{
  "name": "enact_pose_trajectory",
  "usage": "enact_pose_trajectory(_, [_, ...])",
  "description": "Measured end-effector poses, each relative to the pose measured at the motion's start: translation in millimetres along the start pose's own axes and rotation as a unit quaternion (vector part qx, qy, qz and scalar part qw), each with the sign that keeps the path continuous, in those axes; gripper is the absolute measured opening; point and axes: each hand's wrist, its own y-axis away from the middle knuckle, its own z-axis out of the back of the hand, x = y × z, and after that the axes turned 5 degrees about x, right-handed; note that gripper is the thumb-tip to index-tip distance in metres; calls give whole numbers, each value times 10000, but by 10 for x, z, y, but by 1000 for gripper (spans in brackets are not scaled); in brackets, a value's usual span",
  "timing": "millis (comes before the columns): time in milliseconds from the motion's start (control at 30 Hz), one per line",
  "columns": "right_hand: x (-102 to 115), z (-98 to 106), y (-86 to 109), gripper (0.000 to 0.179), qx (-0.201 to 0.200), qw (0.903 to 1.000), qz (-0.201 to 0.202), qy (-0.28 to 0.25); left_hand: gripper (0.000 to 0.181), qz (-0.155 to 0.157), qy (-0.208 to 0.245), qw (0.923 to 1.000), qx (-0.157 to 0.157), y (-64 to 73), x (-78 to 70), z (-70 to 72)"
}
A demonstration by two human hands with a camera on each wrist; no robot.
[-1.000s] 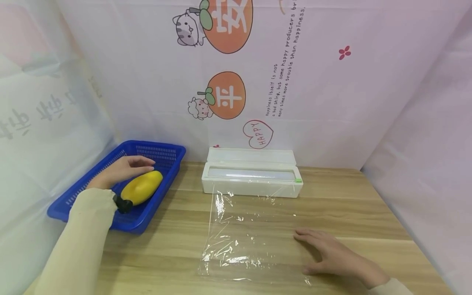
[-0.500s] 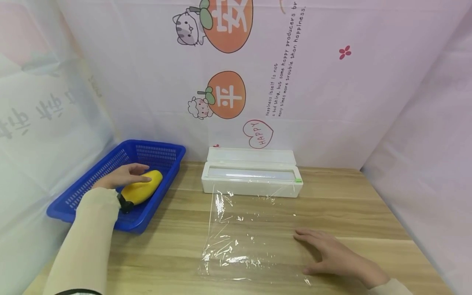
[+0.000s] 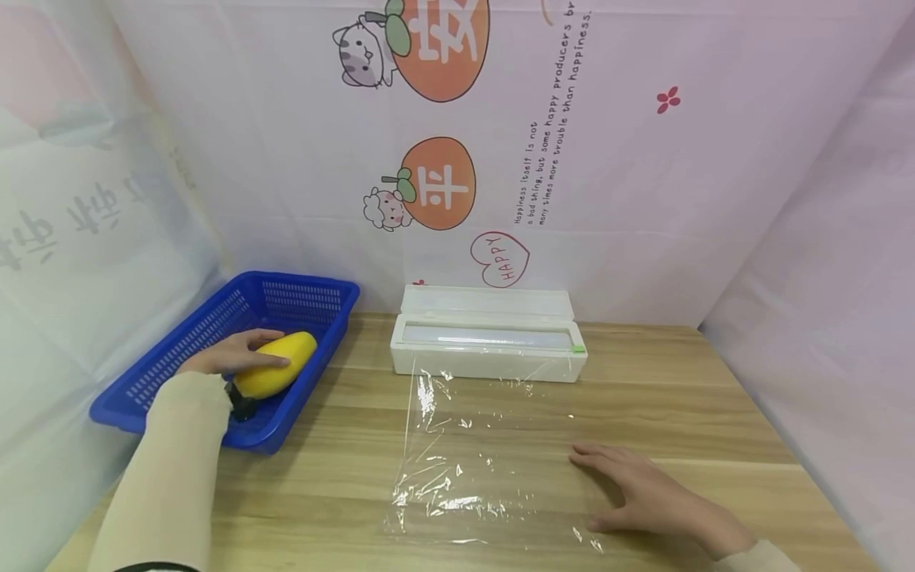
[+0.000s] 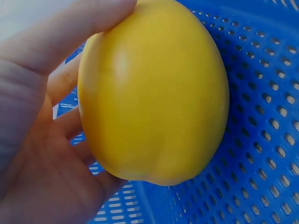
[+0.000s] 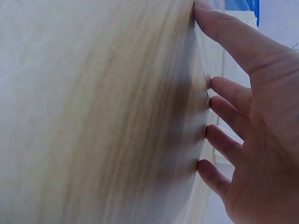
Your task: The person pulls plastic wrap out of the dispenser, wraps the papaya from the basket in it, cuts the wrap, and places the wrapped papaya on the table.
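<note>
In the head view my left hand [image 3: 239, 351] grips a smooth yellow mango-shaped fruit [image 3: 270, 383] inside a blue plastic basket [image 3: 307, 287]. The left wrist view shows the thumb [image 4: 100, 16] on the near side of the fruit [image 4: 156, 93] and the fingers curled around its far side. My right hand [image 3: 632, 494] rests with spread fingers at the right edge of a clear sheet of cling film [image 3: 457, 457]. Its fingertips [image 5: 210, 175] touch the surface in the right wrist view. The film runs forward from a white dispenser box [image 3: 489, 367] with its lid raised.
The wooden tabletop [image 3: 686, 397] carries everything. A printed white cloth [image 3: 615, 175] hangs behind the table, with more cloth on both sides. A small green piece [image 3: 577, 349] sits at the box's right end.
My left hand has come down onto the yellow fruit and its fingers have closed around it. The right hand and the film stay where they were.
</note>
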Motion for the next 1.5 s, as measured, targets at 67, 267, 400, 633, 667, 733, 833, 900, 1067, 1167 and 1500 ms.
enact_pose_trajectory(67, [-1,0,-2,82,-8,10000,-5,5,93,0,-6,10000,-12,-2,5,-2])
enact_pose_trajectory(267, [7,-7,-15,82,4,10000,-2,-53,91,3,-124,9998,-142,13,7,-3])
enact_pose_trajectory(400, [16,-13,-20,82,35,9999,-26,-101,89,-228,-283,9989,-284,17,-9,16])
enact_pose_trajectory(633, [19,-11,-11,83,37,9998,-74,-155,87,-635,-361,9958,-557,12,-142,86])
enact_pose_trajectory(667, [18,-11,-9,83,32,9998,-73,-157,86,-666,-351,9954,-590,16,-171,95])
enact_pose_trajectory(733, [18,-9,-5,82,24,9999,-71,-155,86,-679,-342,9949,-663,29,-231,111])
enact_pose_trajectory(833, [18,-6,-5,82,9,9999,-50,-145,86,-734,-265,9940,-766,65,-336,125])
enact_pose_trajectory(900, [21,-2,-5,82,9,9999,-43,-136,86,-807,-222,9929,-847,89,-401,135])
enact_pose_trajectory(1067, [30,10,-4,83,52,9999,-70,-147,86,-943,-64,9894,-1099,142,-534,146])
enact_pose_trajectory(1167, [30,15,-3,83,78,9998,-107,-160,87,-957,11,9886,-1162,170,-587,141])
enact_pose_trajectory(1500, [15,13,7,84,70,9998,-103,-145,85,-1192,-119,9833,-1370,267,-823,2])
